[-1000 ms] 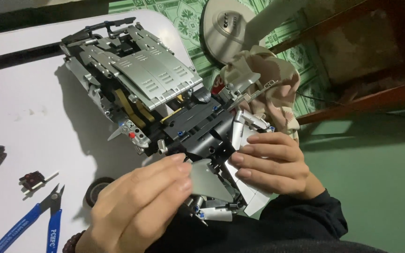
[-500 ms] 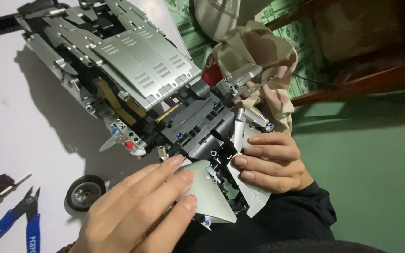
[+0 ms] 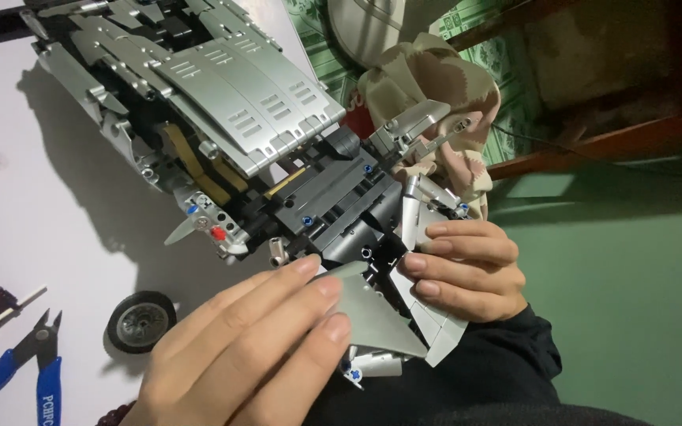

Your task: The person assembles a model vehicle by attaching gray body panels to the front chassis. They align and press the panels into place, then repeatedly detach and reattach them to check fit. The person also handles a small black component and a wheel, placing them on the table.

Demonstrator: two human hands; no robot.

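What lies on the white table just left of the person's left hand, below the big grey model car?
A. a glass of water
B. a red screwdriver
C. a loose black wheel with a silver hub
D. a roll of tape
C: a loose wheel, black tyre and silver hub, lies flat on the white table beside the left hand, under the model car.

Loose wheel (image 3: 141, 320), blue-handled cutters (image 3: 31, 369), camouflage cloth (image 3: 436, 102), green floor (image 3: 633, 292)

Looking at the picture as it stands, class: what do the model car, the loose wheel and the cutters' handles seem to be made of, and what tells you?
Model car: likely hard plastic, silver-grey and black, with a satin sheen, moulded slots and visible pins.
Loose wheel: matte black tyre, probably rubber, around a shiny silver hub, plastic or metal.
Cutters' handles: blue, dull coating, apparently soft plastic or rubber.
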